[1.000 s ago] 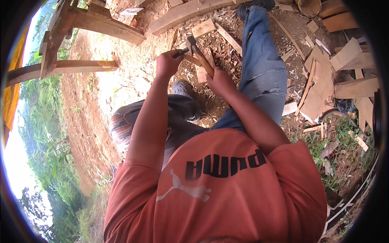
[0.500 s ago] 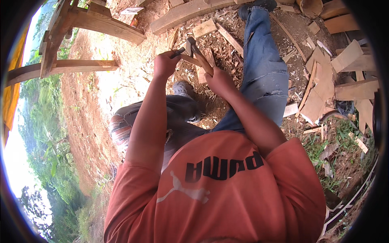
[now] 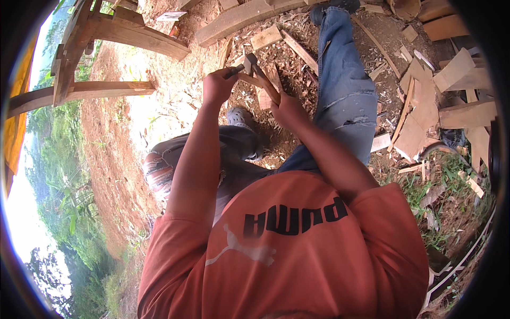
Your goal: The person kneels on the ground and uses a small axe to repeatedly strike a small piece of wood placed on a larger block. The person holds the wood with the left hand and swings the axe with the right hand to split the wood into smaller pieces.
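My left hand (image 3: 217, 86) is closed round a short dark bar (image 3: 235, 70) whose kind I cannot make out. The bar's far end is at the metal head (image 3: 250, 60) of a wooden-handled tool; I cannot tell whether they touch. The fingers of my right hand (image 3: 290, 112) wrap round the lower end of its wooden handle (image 3: 266, 85), which slants up and left. Whether the head is a hammer's or a blade is unclear. Below the tools lies a pale wood block (image 3: 264, 99) among wood chips.
A long curved timber (image 3: 239, 22) lies at the far side, with a wood offcut (image 3: 266, 37) before it. Stacked boards (image 3: 467, 114) are at the right. A timber frame (image 3: 135, 40) stands at the far left. My outstretched leg (image 3: 346, 90) is right of the chips.
The metal head and the bar have shifted slightly nearer and to the right. My left hand has moved a little, and both hands keep their holds.
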The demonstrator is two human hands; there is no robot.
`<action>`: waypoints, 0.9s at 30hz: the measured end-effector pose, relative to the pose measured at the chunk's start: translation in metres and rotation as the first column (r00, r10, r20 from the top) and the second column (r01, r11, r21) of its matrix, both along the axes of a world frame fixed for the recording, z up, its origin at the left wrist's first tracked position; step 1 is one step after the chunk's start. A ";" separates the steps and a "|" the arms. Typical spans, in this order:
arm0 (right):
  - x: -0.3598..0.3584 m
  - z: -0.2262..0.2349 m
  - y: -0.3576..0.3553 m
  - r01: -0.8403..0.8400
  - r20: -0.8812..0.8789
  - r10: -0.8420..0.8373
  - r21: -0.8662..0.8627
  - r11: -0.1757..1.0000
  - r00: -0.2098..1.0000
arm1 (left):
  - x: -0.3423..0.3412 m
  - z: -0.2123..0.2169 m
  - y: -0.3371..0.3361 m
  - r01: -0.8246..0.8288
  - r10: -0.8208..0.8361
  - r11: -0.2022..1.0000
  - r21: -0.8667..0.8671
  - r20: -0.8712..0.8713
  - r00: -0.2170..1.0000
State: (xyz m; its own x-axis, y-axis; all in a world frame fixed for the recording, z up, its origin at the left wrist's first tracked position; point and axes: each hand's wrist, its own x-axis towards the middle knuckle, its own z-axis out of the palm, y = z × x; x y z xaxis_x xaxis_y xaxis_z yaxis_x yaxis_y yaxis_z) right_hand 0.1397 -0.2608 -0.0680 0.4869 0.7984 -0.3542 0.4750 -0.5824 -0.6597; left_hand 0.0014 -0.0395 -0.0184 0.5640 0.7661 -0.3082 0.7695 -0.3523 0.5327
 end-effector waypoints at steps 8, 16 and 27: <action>0.003 0.032 0.008 -0.030 -0.089 0.033 0.028 0.999 0.995 | 0.000 0.003 -0.008 -0.078 0.078 0.996 -0.031 -0.018 0.997; 0.021 0.055 0.016 0.171 -0.312 -0.160 0.010 0.985 0.937 | 0.000 0.002 -0.004 -0.098 0.101 0.994 -0.056 0.044 0.994; 0.019 0.042 0.013 0.136 -0.235 -0.141 -0.035 0.990 0.962 | -0.001 0.003 -0.008 -0.079 0.079 0.997 -0.010 -0.018 0.997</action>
State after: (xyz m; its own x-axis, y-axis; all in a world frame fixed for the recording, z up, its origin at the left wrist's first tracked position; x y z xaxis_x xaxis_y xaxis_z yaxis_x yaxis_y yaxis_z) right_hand 0.1587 -0.2477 -0.0257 0.4930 0.7211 -0.4868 0.2208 -0.6449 -0.7317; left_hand 0.0001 -0.0473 -0.0155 0.4966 0.8047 -0.3254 0.8037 -0.2847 0.5224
